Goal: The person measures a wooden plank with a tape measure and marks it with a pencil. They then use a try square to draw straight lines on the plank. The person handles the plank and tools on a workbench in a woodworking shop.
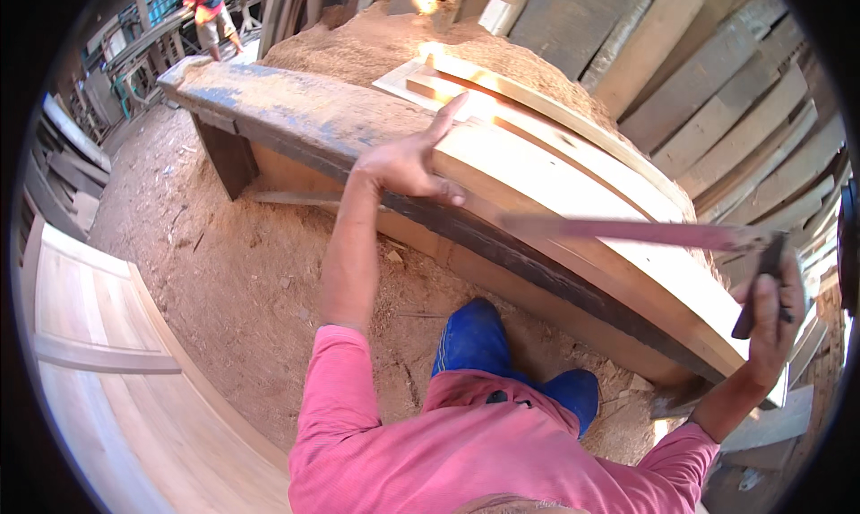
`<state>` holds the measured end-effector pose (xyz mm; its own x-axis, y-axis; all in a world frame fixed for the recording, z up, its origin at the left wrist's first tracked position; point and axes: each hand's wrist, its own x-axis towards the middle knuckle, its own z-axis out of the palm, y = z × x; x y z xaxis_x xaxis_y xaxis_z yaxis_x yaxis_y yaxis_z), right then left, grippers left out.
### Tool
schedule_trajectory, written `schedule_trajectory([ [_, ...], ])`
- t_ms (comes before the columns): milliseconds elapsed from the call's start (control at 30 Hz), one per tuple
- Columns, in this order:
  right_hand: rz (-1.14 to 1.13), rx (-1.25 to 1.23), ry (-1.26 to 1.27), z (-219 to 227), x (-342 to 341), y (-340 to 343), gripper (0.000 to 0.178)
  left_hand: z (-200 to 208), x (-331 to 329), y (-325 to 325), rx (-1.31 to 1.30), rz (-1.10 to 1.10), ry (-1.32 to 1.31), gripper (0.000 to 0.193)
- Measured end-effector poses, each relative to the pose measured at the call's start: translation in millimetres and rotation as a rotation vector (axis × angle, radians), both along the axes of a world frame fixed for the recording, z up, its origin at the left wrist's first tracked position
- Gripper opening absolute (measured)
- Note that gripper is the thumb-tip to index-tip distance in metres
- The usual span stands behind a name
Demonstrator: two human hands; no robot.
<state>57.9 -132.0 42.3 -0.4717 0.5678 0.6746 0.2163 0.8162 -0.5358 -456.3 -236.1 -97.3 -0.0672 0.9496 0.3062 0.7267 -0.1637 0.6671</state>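
Note:
A long pale wooden board (546, 178) lies on a worn bench (296, 111), running from the middle toward the lower right. My left hand (405, 163) grips the board's left end, with the thumb at its near edge and a finger stretched along the far side. In my right hand (772, 317) is a try square, closed in by the fingers around its dark stock. The square's reddish blade (645, 233) reaches left across the board, its far end smeared by motion. Part of the right hand's fingers is hidden behind the stock.
More pale boards (573, 124) lie behind, beside a sawdust heap (358, 44). Planks (735, 93) lean at the back right. A panelled wooden door (116, 371) is at the lower left. A person in red (208, 12) stands at the far left.

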Motion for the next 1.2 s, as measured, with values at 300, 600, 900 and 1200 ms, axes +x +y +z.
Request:
schedule_trajectory([
  [300,-0.402,0.334,0.937,-40.8,186.6,5.7,0.019,-3.5,4.2,-9.2,0.042,-0.092,-0.091,0.141],
  [600,-0.823,0.304,0.916,-154.8,285.1,28.0,0.016,-61.0,-59.2,-40.9,-0.076,0.306,-0.187,0.100],
  [900,-1.194,-0.104,0.662,-236.3,296.2,92.1,0.040,-96.0,-49.0,-40.4,0.139,0.468,0.243,0.086],
  [1200,-1.151,0.056,0.546,-275.9,309.0,143.9,0.045,-85.2,-11.0,-47.1,0.081,0.627,0.252,0.082],
])
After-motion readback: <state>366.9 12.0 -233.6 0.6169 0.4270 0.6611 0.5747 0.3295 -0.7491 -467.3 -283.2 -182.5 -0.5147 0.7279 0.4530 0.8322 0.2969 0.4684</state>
